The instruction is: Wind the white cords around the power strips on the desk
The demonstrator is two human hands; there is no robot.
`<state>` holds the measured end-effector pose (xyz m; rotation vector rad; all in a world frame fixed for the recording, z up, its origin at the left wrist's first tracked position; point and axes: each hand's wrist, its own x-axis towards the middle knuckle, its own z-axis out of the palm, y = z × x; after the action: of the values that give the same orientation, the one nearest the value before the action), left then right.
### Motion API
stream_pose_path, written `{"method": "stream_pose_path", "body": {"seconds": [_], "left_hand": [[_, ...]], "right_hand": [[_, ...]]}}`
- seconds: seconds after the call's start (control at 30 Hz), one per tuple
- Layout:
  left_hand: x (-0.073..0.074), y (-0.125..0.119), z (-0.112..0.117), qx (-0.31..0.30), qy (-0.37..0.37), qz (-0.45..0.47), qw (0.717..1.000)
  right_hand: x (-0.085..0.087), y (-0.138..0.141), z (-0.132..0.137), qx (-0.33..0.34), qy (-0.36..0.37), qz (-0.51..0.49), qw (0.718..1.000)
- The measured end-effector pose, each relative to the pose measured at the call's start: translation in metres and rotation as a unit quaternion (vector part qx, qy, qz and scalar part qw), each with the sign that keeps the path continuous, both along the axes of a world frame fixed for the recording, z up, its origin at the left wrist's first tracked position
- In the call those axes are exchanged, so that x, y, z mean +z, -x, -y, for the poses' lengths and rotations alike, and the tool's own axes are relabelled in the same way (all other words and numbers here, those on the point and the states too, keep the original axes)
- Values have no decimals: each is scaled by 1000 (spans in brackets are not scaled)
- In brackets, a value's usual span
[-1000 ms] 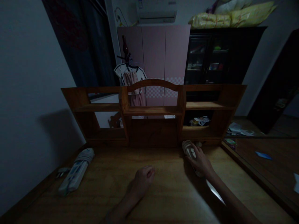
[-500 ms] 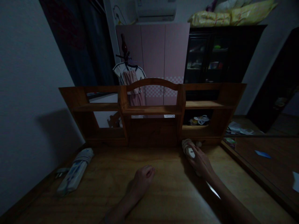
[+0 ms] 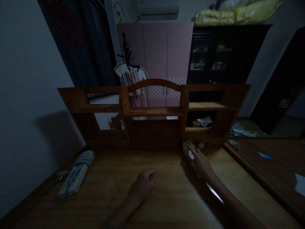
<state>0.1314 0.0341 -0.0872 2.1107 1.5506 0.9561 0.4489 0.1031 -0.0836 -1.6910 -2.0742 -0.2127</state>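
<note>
While the right hand [image 3: 202, 166] covers a corded device [image 3: 191, 155], grip unclear, left hand [image 3: 143, 183] fisted, blurred blue print [image 3: 75, 170] on power strip [image 3: 75, 182]

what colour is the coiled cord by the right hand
The coiled cord looks pale beige in the dim light; head view.

A dim room in a home, as I see it from afar, pink wardrobe [image 3: 155, 51], clothes [image 3: 132, 78] on a stand [image 3: 125, 44], dark curtain [image 3: 79, 47], air conditioner [image 3: 158, 10], glass-fronted cabinet [image 3: 211, 57]
</note>
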Motion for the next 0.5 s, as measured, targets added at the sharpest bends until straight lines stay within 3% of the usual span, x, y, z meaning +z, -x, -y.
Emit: {"method": "stream_pose_path", "body": {"seconds": [0.37,0.5], "left_hand": [[-2,2,-2,5,-11,-2,1000],[-4,2,-3,4,-6,8,1000]], "right_hand": [[3,7,11,-15,-31,11,999],[5,13,16,-20,-35,-40,998]]}}
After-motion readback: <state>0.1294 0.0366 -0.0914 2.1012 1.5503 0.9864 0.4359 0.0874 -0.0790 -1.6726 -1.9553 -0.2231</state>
